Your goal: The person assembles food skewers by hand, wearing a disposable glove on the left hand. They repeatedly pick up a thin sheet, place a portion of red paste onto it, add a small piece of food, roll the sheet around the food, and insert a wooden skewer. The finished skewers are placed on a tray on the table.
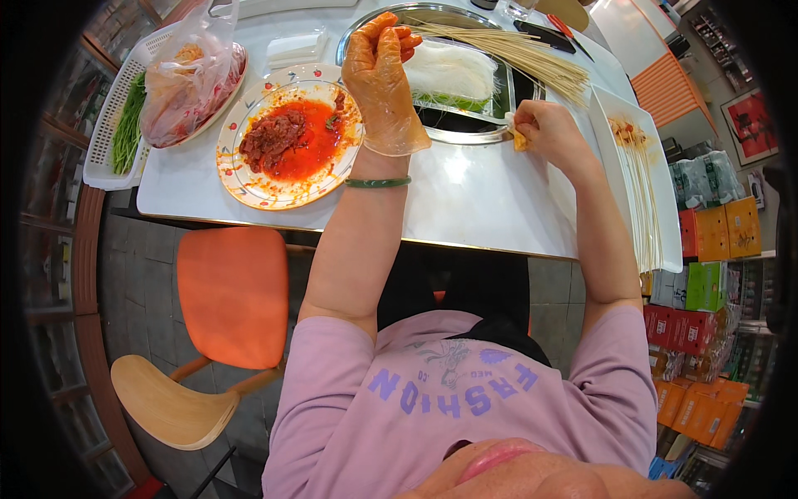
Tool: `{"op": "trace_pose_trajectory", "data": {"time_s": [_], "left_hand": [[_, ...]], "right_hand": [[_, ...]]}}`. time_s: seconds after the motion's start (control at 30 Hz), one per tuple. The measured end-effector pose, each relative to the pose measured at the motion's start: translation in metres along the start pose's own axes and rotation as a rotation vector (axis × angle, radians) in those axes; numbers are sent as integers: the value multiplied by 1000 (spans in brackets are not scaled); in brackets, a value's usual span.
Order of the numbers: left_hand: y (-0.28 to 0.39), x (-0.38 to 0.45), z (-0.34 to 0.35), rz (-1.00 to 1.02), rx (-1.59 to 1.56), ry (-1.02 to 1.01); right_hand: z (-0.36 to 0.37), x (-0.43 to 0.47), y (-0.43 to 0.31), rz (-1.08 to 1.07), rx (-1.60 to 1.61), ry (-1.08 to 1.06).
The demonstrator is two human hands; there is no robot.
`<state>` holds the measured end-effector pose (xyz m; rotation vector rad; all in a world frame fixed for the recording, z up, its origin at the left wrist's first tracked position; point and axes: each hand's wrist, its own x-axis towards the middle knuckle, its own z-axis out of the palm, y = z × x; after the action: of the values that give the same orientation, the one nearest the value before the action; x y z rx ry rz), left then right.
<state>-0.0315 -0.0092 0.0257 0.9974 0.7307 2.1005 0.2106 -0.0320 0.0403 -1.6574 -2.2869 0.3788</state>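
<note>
My left hand (pixel 381 68), in a clear plastic glove stained orange, is raised beside a floral plate (pixel 227 153). Its fingers are bent, and whatever lies inside them is hidden. The plate bears marinated raw meat (pixel 271 140) in red, oily sauce. My bare right hand (pixel 545 131) pinches a crumpled, orange-stained tissue (pixel 519 140) at the near rim of a round metal pan. Within that pan, a metal tray (pixel 504 115) holds white fine noodles (pixel 449 72) over something green. Bamboo skewers (pixel 517 53) lie across the pan's far right side.
On the right, a white tray (pixel 667 218) holds several skewers with food at their tips. A red-handled knife (pixel 564 30) rests behind. At left are a plastic bag of food (pixel 187 81) and a white basket (pixel 103 143) of green stems. An orange chair (pixel 234 293) stands before the table.
</note>
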Motion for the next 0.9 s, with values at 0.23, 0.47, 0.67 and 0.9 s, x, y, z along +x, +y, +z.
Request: {"op": "trace_pose_trajectory", "data": {"time_s": [0.23, 0.47, 0.67, 0.9], "left_hand": [[-3, 1, -1, -35, -34, -27], [-2, -1, 1, -35, -5, -45], [-20, -13, -15, -84, -14, -122], [-45, -12, -12, 4, -19, -106]], "right_hand": [[-18, -33, 23, 124, -13, 232], [6, -69, 39, 22, -73, 311], [11, -95, 3, 105, 198, 321], [73, -176, -79, -126, 802, -353]]}}
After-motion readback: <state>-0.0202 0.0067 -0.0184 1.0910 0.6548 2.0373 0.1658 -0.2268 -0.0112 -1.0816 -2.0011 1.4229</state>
